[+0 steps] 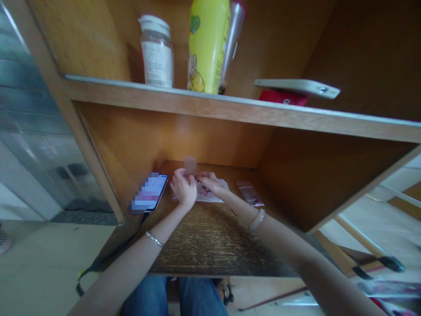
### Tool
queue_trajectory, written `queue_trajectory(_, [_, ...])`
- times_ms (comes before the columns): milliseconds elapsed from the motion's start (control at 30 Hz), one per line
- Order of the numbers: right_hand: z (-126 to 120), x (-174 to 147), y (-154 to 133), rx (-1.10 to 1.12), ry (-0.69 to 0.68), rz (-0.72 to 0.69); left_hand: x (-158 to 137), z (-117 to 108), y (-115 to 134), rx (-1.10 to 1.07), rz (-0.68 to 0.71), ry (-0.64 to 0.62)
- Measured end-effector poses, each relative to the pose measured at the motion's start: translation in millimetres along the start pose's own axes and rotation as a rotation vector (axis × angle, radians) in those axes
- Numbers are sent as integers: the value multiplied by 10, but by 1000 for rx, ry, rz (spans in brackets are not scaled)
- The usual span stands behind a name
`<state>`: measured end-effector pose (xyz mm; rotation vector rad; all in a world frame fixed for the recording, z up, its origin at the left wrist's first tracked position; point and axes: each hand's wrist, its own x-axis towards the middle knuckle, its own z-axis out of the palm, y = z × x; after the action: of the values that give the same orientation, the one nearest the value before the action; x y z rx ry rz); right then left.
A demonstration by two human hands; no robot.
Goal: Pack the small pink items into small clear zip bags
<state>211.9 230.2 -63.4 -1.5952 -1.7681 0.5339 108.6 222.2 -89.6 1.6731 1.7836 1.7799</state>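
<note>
My left hand [184, 188] is closed, its fingers curled around the lower end of a small translucent plastic bag [190, 164] that sticks up above the fingertips. Close beside it, my right hand [212, 183] reaches in with fingers pinched together near the left fingertips; what lies between them is too small to make out. Beneath both hands a larger clear plastic bag [213, 197] rests on the dark wooden desktop [204, 237], with small reddish pieces showing on or in it. To the right lies a small clear zip bag [250, 193] with a little dark reddish content at its lower end.
A lit phone [154, 193] leans at the left, with a dark strap [125, 241] running over the desk edge. On the shelf [210, 103] above stand a white-lidded jar [157, 52], a yellow bottle [207, 48], a tumbler [232, 44] and a flat white device [296, 86].
</note>
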Motion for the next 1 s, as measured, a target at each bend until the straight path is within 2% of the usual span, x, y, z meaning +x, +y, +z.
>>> queue_trajectory(133, [119,45,25,-71,-103,83,11,-25,8,173,14,12])
queue_trajectory(367, [171,-27,-61,-399,-129,80,39,2,-4,402,-68,-132])
queue_trajectory(500, [161,-80,-130,-527,-151,67,46,22,-25,464,-77,-231])
queue_trajectory(600, [172,-108,-133,-532,-115,63,46,33,-52,456,-44,-256])
queue_trajectory(767, [136,-156,-38,-522,-38,37,32,40,-71,347,58,-215])
queue_trajectory(900, [-71,-208,67,-541,90,121,-1,10,-16,290,168,-189])
queue_trajectory(1000, [-316,-281,203,-658,140,210,-33,5,20,235,241,-174])
